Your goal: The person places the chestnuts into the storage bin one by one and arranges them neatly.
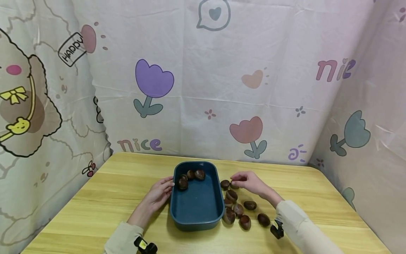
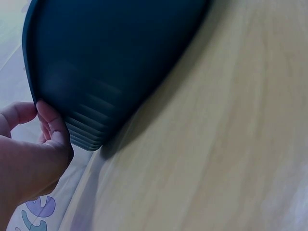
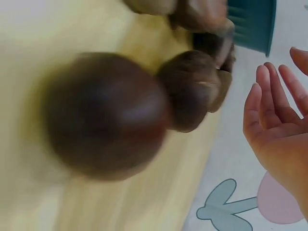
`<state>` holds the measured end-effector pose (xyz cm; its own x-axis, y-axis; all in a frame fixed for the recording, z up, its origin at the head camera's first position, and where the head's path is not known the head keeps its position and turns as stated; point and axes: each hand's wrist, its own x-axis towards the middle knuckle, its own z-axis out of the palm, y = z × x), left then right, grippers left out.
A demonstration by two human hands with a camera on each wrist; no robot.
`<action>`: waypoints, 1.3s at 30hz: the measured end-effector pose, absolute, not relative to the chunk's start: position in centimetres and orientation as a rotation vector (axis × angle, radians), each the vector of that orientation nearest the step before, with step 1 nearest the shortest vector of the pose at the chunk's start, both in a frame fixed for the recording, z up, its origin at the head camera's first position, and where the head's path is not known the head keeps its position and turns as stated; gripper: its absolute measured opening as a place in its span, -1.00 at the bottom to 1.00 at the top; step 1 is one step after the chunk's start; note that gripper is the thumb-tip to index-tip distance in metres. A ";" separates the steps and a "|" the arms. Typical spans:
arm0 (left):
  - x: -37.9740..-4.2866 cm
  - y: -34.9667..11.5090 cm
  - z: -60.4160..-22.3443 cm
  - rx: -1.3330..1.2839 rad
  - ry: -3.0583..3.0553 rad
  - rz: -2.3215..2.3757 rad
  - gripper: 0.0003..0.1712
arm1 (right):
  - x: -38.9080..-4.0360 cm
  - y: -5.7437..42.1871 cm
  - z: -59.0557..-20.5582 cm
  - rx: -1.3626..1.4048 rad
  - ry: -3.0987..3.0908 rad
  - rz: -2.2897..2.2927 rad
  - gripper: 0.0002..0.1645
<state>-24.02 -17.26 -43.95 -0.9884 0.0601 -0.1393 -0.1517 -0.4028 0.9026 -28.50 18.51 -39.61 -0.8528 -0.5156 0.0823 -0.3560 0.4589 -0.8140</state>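
Observation:
A dark blue rectangular tray [image 1: 198, 208] stands on the table with several chestnuts [image 1: 183, 184] near its far left corner. My left hand [image 1: 160, 193] is at the tray's left side, thumb and fingers pinching its rim in the left wrist view. To the right of the tray lies a loose group of several chestnuts [image 1: 238, 210]. My right hand [image 1: 252, 183] hovers over the far end of that group, partly covering a chestnut [image 1: 235, 185]. In the right wrist view its fingers [image 3: 270, 103] are loosely bent, and I see nothing between them and the thumb.
The wooden table [image 1: 136, 180] has its far edge against a printed cloth backdrop [image 1: 203, 134]. Another chestnut [image 1: 263, 219] lies near the right sleeve, beside the black wrist camera [image 1: 277, 230]. A second wrist camera [image 1: 146, 246] sits on the left sleeve.

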 end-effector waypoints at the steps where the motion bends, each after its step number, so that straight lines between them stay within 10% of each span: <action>1: -24.0 -17.3 -43.9 -0.126 1.642 2.527 -0.53 | -28.2 18.7 -39.8 -0.768 2.530 -1.331 -0.59; 39: -23.8 -17.2 -43.9 -0.156 1.658 2.527 -0.53 | -22.7 29.5 -43.5 -0.849 2.054 -1.448 -0.45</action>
